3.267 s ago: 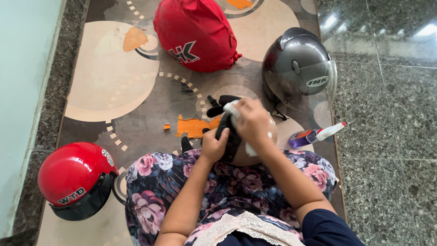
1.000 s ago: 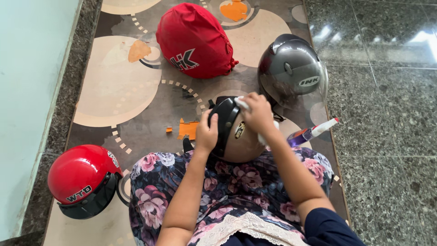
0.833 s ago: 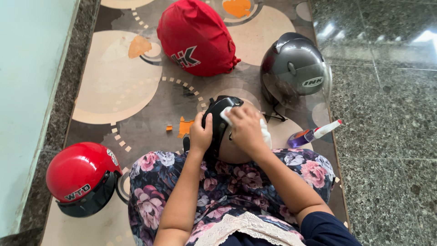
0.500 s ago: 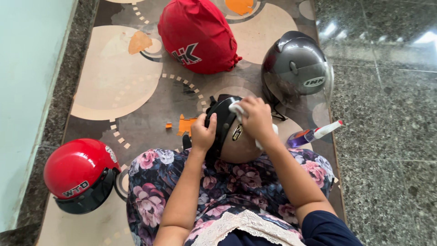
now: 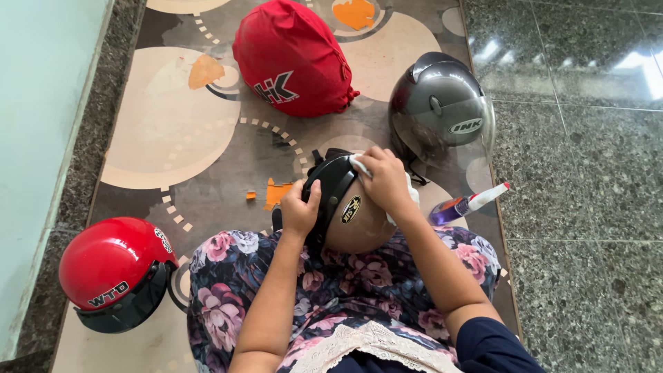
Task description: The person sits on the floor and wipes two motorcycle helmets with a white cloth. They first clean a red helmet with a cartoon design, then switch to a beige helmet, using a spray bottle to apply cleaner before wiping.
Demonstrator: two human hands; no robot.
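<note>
Helmet (image 5: 356, 221) on lap: left hand (image 5: 300, 209) is gripping its visor (image 5: 330, 188), right fingers (image 5: 378, 166) are pressing a cloth (image 5: 360, 164) at twelve o'clock; wiping looks unfinished.

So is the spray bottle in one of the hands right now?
No, the spray bottle lies on the mat while the right hand presses a white cloth on the tan helmet.

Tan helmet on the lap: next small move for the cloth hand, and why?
Probably sweep the white cloth down over the crown of the tan helmet. The right hand presses the cloth at the top edge by the black visor, so the shell below it, around the oval sticker, lies uncovered. The left hand grips the visor side, which should steady the helmet.
</note>
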